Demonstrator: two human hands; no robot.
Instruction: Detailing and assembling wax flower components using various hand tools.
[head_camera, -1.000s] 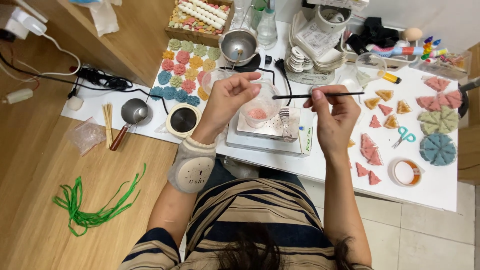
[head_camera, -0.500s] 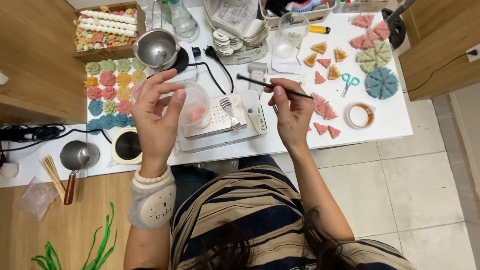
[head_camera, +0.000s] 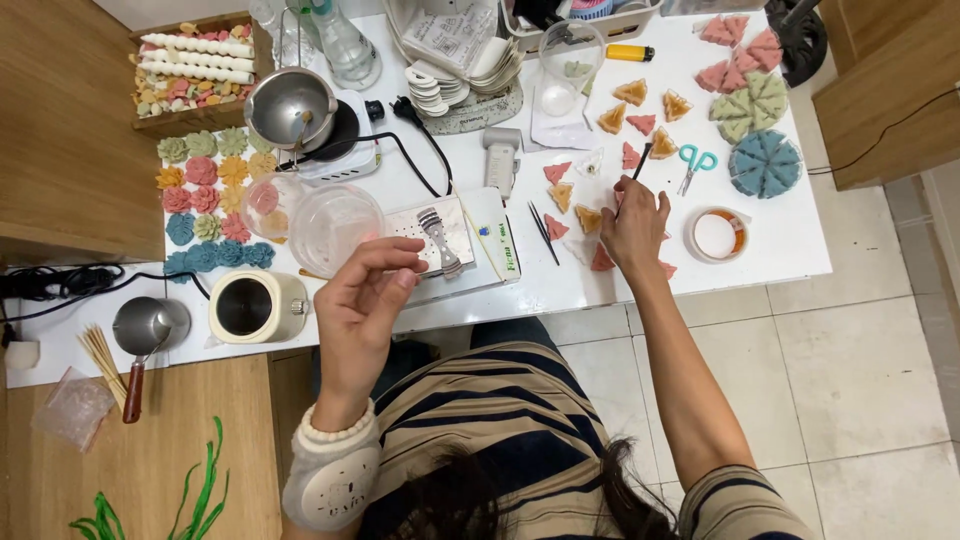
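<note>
My left hand hovers with its fingers apart and nothing in it, just in front of a clear plastic cup. The cup stands beside a small white scale that has a metal clip lying on it. My right hand rests on the white table among small triangular wax pieces in orange and pink. A thin black stick is pinched in its fingers and points away from me. Two more thin dark sticks lie between the scale and the right hand.
A metal pot sits on a hot plate at the back left. Near it are flower-shaped wax pieces, a cream mug and a small metal pitcher. At the right lie scissors, a tape roll and round segmented wax discs.
My left hand has let go of the clear cup, which now stands left of the scale. My right hand has carried the black stick to the right, down among the triangular pieces.
</note>
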